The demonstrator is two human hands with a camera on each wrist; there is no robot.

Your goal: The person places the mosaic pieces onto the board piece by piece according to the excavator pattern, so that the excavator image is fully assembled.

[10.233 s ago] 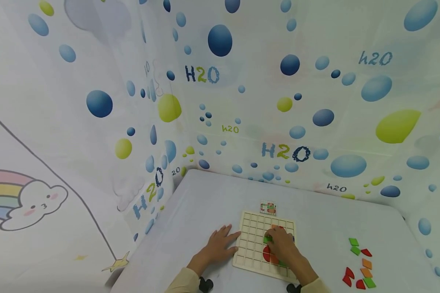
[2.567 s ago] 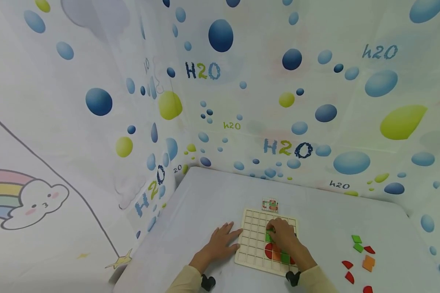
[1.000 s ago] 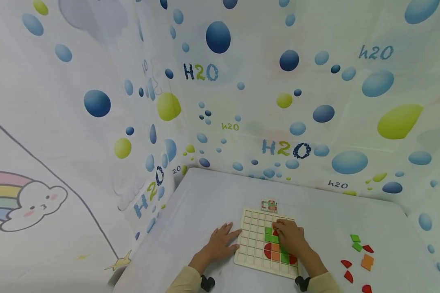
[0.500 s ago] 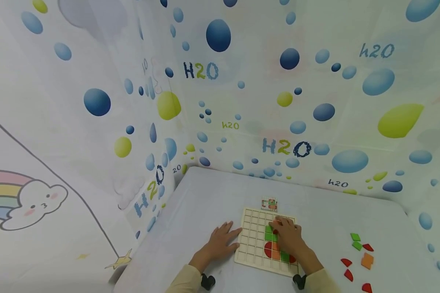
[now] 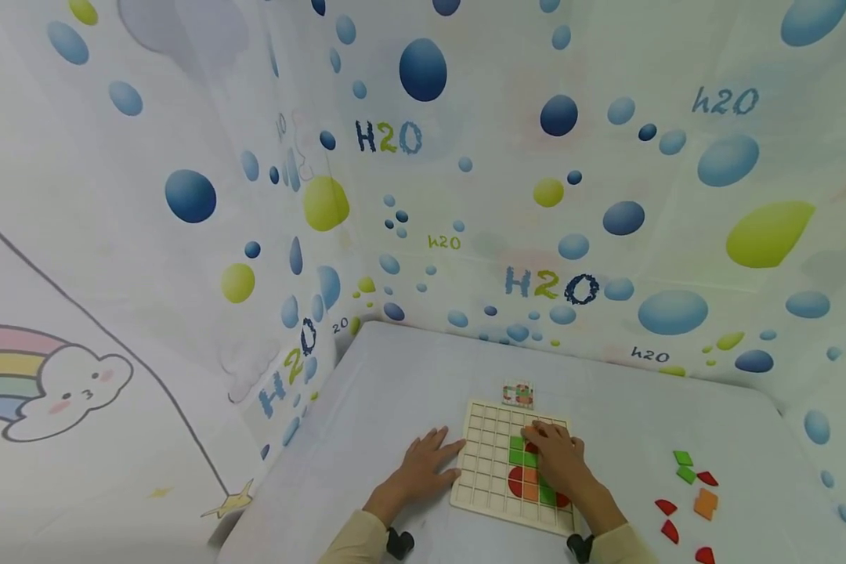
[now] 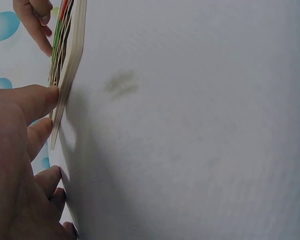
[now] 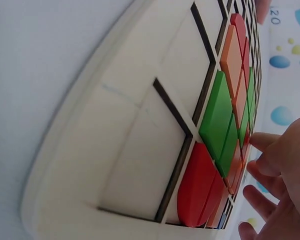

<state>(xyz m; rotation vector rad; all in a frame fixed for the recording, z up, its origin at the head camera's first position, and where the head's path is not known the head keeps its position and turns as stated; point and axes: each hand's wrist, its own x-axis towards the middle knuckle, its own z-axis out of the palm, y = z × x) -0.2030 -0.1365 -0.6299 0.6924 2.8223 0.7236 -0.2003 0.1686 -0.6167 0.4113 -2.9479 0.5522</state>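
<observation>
A wooden grid board lies on the table with coloured tiles in its right half. Spread flat, my left hand touches the board's left edge with thumb and fingertips. My right hand is over the upper right part of the board. In the right wrist view its index finger reaches down onto a red tile, the other fingers loosely bent. Green tiles sit just left of that hand; a red tile and an orange tile lie nearer me. My right hand hides some tiles.
A small pattern card lies beyond the board's far edge. Loose tiles are scattered on the table to the right: green, orange and red. Patterned sheets rise behind the table.
Compared with the oldest frame, one green tile is gone from the loose group and more green shows on the board. My right hand has shifted slightly right since 2.6 seconds ago; the left stays put.
</observation>
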